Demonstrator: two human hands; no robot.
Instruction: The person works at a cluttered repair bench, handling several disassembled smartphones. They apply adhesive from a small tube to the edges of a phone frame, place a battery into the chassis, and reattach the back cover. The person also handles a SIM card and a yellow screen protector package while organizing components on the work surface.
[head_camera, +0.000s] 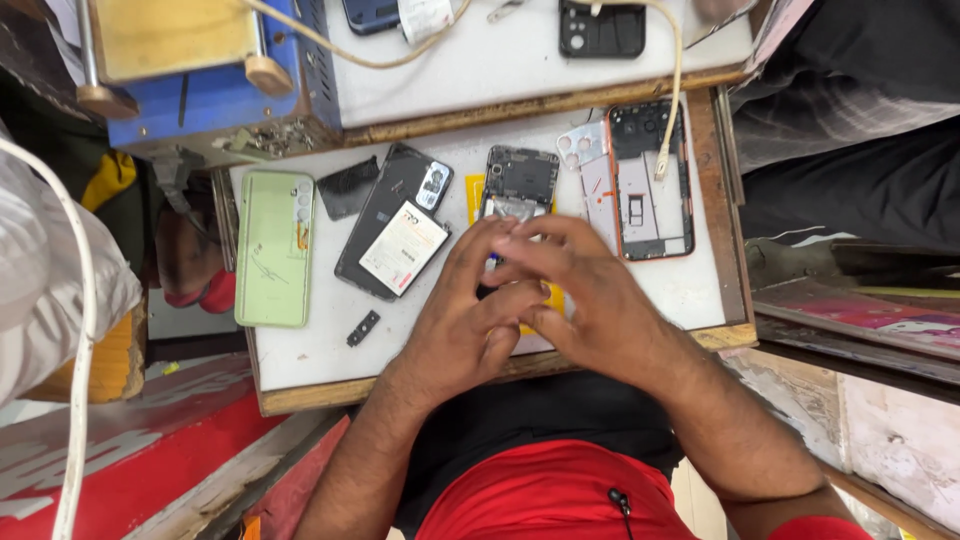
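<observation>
Both hands are meeting over the middle of a small white surface (300, 350) that is serving as a repair tray, and the person is working on an opened phone (520, 178) lying directly beneath the fingertips. The left hand (465, 320) is coming in from the lower left, its fingers (478, 250) curled together and pressing down toward the lower edge of the phone; the right hand (590, 305) is overlapping it from the other side, fingers (530, 245) bunched against those of the left. Whether anything small is being pinched between them cannot be told, since the hands are covering the spot. The opened phone is lying with its circuit side up, partly on a yellow sheet (550, 295), which appears to be acting as a pad under the work. Parts are being kept in a row within reach, apparently so that each stays apart from the rest: a pale green back cover (274, 248) at the left edge, a dark phone with a battery (403, 247) resting on it just beside, an orange-rimmed frame (650, 180) at the right with a white cable (678, 60) running into it, and a silver camera plate (580, 147) between frame and opened phone. A small black piece (363, 328) is lying alone near the front edge. Another dark phone (601, 28) is sitting on the raised shelf behind.
</observation>
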